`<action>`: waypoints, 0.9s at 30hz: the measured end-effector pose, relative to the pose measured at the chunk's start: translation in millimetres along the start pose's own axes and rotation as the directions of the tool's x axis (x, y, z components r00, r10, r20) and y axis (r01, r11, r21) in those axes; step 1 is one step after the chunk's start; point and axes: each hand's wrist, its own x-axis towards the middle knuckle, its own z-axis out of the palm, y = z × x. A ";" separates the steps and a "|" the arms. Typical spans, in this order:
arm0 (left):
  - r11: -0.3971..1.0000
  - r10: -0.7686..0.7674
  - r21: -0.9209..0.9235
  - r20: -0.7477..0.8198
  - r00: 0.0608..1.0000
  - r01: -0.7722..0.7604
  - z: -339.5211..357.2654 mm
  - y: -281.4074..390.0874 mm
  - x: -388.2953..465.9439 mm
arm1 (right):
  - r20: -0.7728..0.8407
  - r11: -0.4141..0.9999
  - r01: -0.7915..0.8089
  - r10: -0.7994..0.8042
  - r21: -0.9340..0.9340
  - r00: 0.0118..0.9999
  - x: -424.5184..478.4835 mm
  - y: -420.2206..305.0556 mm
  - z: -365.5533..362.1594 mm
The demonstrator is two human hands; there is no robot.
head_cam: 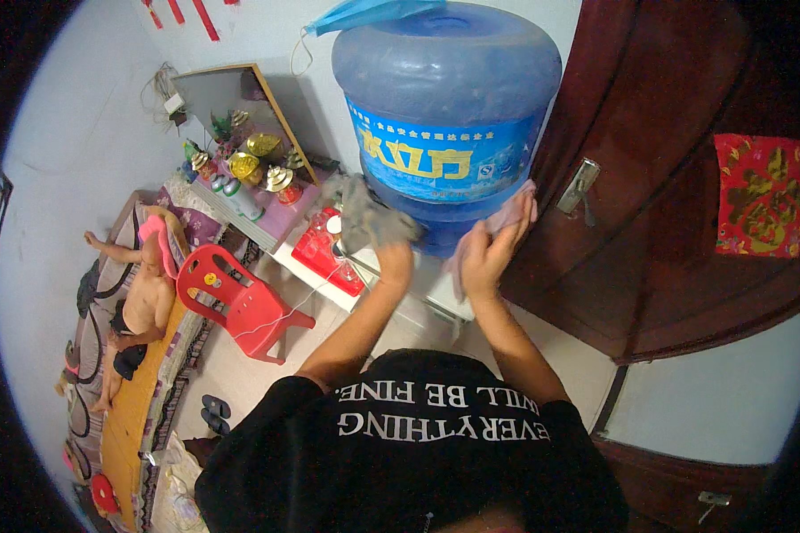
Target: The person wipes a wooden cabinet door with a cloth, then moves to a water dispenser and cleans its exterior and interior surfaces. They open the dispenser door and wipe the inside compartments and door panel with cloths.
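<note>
A large blue plastic water-cooler bottle (447, 86) stands upside down on a white dispenser, a wide printed label around it. At its lower left side my left hand (395, 260) grips a grey, patterned cloth (373, 216), which looks blurred. On the lower right side, my right hand (497, 250) holds a pale pink cloth (463, 266) against the bottle; part of the cloth shows past the fingertips. Over the bottle's upper left edge lies a light blue face mask (373, 14), its ear loop hanging down.
Left of the dispenser, a red tray (310, 256) holds glasses. Farther left are ornaments, a framed panel (240, 100), a red plastic chair (247, 300) and a person lying on a couch. A dark red door (647, 166) with a handle stands right.
</note>
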 end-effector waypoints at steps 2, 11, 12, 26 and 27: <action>0.959 0.181 -0.180 -0.205 0.962 -0.218 12.5 14.1 -11.0 | 0.102 0.985 0.160 -0.153 -0.062 0.983 -11.9 -16.4 -4.7; 0.870 0.375 -0.321 -0.062 0.925 -0.374 4.6 -37.6 11.4 | 0.191 0.779 0.557 -0.523 -0.287 0.830 9.8 50.4 -17.0; 0.846 0.311 -0.412 -0.134 0.941 -0.339 2.8 -37.9 10.2 | 0.106 0.846 0.470 -0.459 -0.250 0.882 17.2 46.7 -12.6; 0.565 -0.307 -0.774 0.125 0.943 0.286 -11.3 -46.6 54.7 | 0.173 0.729 -0.629 0.606 0.269 0.776 22.3 113.9 6.7; 0.559 -0.326 -0.789 0.076 0.942 0.257 -11.0 -36.7 53.1 | 0.120 0.845 -0.508 0.494 0.165 0.861 11.1 107.6 3.0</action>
